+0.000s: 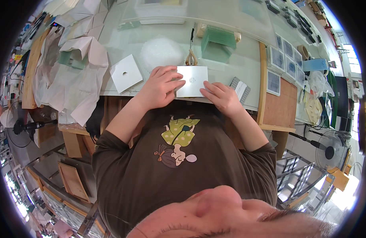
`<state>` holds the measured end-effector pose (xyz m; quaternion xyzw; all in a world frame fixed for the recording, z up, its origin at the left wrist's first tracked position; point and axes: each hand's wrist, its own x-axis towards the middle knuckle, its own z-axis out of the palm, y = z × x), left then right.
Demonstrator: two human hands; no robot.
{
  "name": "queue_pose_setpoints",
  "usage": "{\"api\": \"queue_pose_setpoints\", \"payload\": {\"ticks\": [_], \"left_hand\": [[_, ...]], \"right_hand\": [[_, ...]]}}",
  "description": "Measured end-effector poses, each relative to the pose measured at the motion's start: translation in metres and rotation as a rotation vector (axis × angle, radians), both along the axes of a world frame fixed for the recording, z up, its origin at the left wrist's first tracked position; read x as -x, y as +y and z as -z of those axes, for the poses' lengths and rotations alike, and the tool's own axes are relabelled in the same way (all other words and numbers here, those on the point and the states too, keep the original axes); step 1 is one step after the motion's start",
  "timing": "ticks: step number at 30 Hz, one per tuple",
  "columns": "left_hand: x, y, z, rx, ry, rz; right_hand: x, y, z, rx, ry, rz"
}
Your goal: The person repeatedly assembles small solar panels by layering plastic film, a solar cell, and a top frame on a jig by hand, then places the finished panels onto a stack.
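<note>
While the near-square silver plate point(193, 82) lies between them, the left hand point(164, 87) overlaps its left edge, the right hand point(224, 97) its right; clamping cannot be confirmed.

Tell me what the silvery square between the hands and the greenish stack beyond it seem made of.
Silvery square: probably metal, or metallic-coated board, with a satin finish; the soft sheen suggests it.

Greenish stack: likely glass, smooth and translucent; the green tint points that way, though plastic is possible.
</note>
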<state>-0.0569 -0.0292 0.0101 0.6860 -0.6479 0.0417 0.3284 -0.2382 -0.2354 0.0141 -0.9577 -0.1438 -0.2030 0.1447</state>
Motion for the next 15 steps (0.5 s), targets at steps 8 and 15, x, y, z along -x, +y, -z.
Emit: {"api": "queue_pose_setpoints", "payload": {"ticks": [8,15], "left_hand": [[0.005,-0.022,-0.011,0.139,0.556,-0.053],[-0.003,-0.036,0.014,-0.108,0.505,-0.344]], "right_hand": [[0.011,0.041,0.011,-0.882,-0.112,0.282],[0.002,0.045,0.032,-1.336,0.382,0.57]]}}
